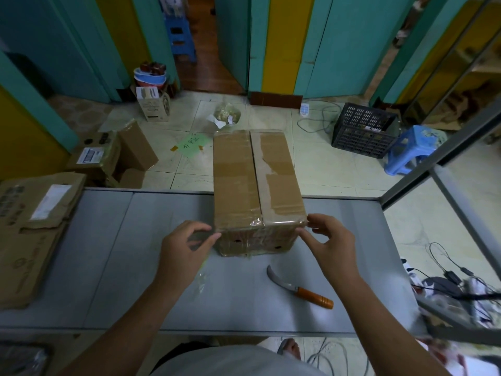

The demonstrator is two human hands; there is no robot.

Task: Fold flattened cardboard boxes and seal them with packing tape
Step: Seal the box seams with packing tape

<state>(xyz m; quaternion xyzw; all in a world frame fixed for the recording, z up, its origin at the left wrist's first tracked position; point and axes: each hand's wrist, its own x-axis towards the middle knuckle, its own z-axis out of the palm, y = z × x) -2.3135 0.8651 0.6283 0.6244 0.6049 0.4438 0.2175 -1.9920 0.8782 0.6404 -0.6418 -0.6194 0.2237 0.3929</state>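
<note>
- Fingers (315, 219) should rub the clear tape (257, 222) flat over both near corners of the box (254, 180), so no loose bits stick up.
- Your left hand (184, 251) is half curled. Its thumb and first finger nip the near left corner.
- Your right hand (330, 245) nips the near right corner, with only a narrow gap.
- The box stands mid-frame on the tabletop (108, 253).

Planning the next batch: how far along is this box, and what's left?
Done: box folded, flaps closed, shiny tape over the near top edge. In hand: left hand and right hand touch its near corners, seemingly smoothing tape. Remaining: flattened cardboard stacked on the table's left.
</note>
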